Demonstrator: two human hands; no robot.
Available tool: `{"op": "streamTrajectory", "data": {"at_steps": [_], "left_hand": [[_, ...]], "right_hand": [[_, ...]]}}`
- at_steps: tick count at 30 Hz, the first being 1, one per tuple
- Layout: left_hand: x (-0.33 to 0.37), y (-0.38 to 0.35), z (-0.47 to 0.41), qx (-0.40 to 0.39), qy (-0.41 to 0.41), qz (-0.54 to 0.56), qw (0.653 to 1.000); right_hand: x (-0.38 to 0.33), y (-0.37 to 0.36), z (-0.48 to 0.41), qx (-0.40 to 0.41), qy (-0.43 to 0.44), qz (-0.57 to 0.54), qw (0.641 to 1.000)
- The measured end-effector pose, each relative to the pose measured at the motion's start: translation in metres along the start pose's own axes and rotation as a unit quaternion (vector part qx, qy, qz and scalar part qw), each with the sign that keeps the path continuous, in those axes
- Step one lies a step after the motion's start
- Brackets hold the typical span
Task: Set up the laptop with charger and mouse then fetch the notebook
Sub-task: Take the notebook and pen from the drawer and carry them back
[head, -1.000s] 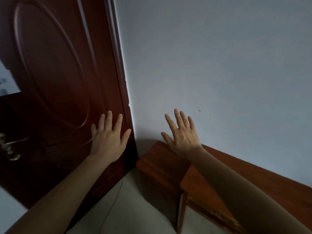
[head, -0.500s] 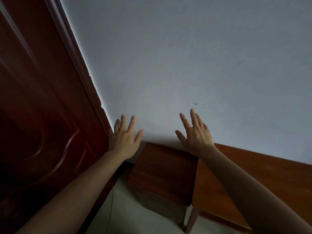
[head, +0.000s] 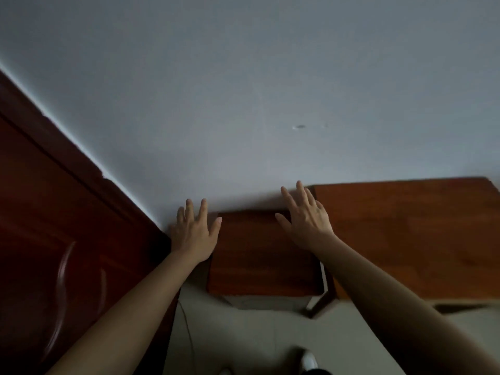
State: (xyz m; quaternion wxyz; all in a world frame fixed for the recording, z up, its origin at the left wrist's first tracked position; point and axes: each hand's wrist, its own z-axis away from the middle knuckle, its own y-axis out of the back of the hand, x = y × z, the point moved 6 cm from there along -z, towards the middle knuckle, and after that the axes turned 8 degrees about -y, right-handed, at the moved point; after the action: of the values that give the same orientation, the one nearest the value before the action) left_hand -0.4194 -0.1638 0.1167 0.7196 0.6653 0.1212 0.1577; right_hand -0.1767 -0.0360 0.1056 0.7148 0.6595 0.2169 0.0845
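Reaching forward empty, left hand (head: pixel 193 234) fingers spread, right hand (head: pixel 305 220) fingers spread, above small wooden cabinet (head: pixel 259 266), wooden desk (head: pixel 411 239) just beside.

Both hands reach forward, fingers spread and holding nothing: the left hand (head: pixel 193 234) beside a dark wooden door (head: pixel 54 253), the right hand (head: pixel 305 220) above a small wooden stand (head: pixel 259 266) next to a table (head: pixel 419 234) against the pale wall (head: pixel 243 90)
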Motion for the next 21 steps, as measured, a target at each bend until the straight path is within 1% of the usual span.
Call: {"op": "streamTrajectory", "data": {"at_steps": [3, 7, 9, 12, 14, 16, 19, 21], "left_hand": [[-0.001, -0.052, -0.007, -0.063, -0.056, 0.043, 0.996], [-0.004, -0.110, -0.001, -0.136, -0.105, 0.095, 0.981], [-0.013, -0.140, 0.007, -0.172, -0.096, 0.113, 0.974], [-0.030, -0.188, 0.022, -0.211, -0.045, 0.165, 0.962], [-0.039, -0.217, 0.028, -0.208, -0.006, 0.214, 0.954], [-0.047, -0.254, 0.039, -0.186, 0.013, 0.246, 0.951], [-0.061, -0.316, 0.060, -0.110, 0.030, 0.264, 0.958], [-0.072, -0.352, 0.074, -0.060, 0.085, 0.301, 0.948]], "right_hand": [[0.003, -0.047, 0.042, -0.043, -0.096, -0.016, 0.994], [0.008, -0.099, 0.087, -0.087, -0.185, -0.029, 0.978], [0.011, -0.127, 0.107, -0.116, -0.236, -0.056, 0.963], [0.018, -0.179, 0.130, -0.148, -0.293, -0.114, 0.938], [0.021, -0.207, 0.139, -0.150, -0.318, -0.137, 0.926], [0.023, -0.247, 0.151, -0.158, -0.346, -0.160, 0.911], [0.027, -0.323, 0.172, -0.177, -0.379, -0.217, 0.882], [0.031, -0.363, 0.185, -0.174, -0.399, -0.263, 0.861]]}}
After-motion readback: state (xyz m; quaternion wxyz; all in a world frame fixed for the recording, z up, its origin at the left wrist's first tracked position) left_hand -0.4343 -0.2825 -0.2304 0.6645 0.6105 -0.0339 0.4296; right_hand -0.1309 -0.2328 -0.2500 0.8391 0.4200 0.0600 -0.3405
